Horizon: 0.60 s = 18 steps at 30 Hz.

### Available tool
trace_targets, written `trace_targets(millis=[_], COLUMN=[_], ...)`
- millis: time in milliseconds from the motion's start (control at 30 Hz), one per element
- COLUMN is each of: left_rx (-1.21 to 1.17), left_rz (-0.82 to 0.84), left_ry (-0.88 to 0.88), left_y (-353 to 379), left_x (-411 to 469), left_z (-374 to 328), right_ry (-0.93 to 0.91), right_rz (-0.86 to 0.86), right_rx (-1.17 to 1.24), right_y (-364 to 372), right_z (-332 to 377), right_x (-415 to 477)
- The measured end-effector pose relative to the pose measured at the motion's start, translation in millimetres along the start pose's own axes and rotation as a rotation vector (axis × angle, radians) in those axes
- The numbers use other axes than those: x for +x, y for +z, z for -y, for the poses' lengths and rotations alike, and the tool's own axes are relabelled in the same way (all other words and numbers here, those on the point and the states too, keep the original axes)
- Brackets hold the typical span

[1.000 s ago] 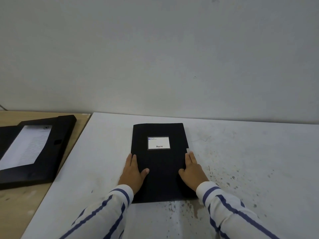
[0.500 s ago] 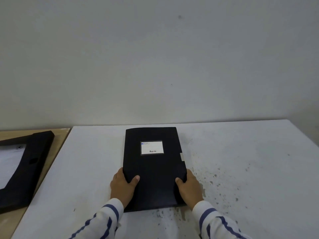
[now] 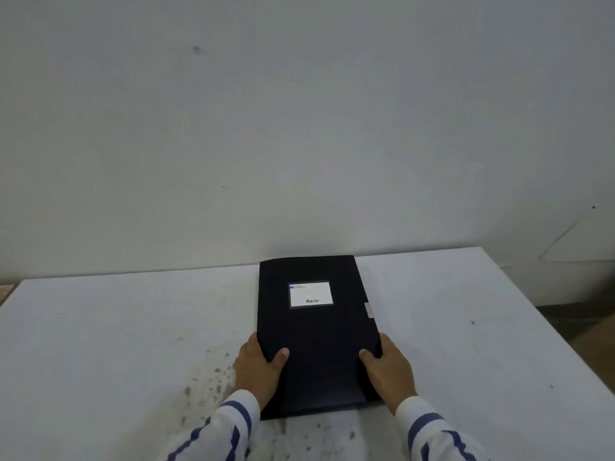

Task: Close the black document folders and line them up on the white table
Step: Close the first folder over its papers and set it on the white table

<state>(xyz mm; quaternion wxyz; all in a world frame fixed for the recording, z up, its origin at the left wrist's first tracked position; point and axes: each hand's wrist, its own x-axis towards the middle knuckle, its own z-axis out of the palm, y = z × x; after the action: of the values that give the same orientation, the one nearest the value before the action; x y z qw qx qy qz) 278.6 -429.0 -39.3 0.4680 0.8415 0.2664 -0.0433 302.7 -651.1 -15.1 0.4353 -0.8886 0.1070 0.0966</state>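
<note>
- The black document folder [image 3: 319, 334] lies closed and flat on the white desk [image 3: 133, 327], cover label [image 3: 310, 294] facing up.
- Left hand [image 3: 258, 371]: grip closed on the folder's left edge, thumb on top of the cover and the other fingers wrapped out of sight at the edge.
- Right hand [image 3: 387, 369]: grip closed on the folder's right edge in the same manner, thumb on the cover. Whether either set of fingers reaches under the folder cannot be told.
- Governing relation: the folder's long axis runs straight away from the 2 grips toward the wall [image 3: 299, 128]. Both grips sit on the near third of the long edges, so most of the folder, including the label and the small clasp tab [image 3: 368, 310] on the right edge, lies beyond the grips.
- The far short edge lies close to the desk's back edge; little room is left ahead of the grips.
- The 2 hands are level with each other and about equally near the folder; neither leads.
- Judgement: this folder's closing step is done. The step in hand is placement.
- Judgement: any squaring of the folder turns on that long axis. An even push or slide from both grips should hold it true; uneven pressure would swing the far end to 1 side.
- More free desk surface lies to either side of the grips than ahead of them.
- No other folder is in view.
</note>
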Motion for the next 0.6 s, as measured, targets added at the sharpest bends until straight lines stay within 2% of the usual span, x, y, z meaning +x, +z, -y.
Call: trace_targets(millis=[233, 600], left_rx=[0.008, 0.110], left_rz=[-0.027, -0.085], left_ry=[-0.048, -0.084], left_y=[58, 84], left_x=[7, 17], left_z=[-42, -66], right_ry=[0.001, -0.003], right_rz=[0.033, 0.021], right_rx=[-0.030, -0.016], right_y=[-45, -56], right_z=[-26, -38], right_x=[52, 78])
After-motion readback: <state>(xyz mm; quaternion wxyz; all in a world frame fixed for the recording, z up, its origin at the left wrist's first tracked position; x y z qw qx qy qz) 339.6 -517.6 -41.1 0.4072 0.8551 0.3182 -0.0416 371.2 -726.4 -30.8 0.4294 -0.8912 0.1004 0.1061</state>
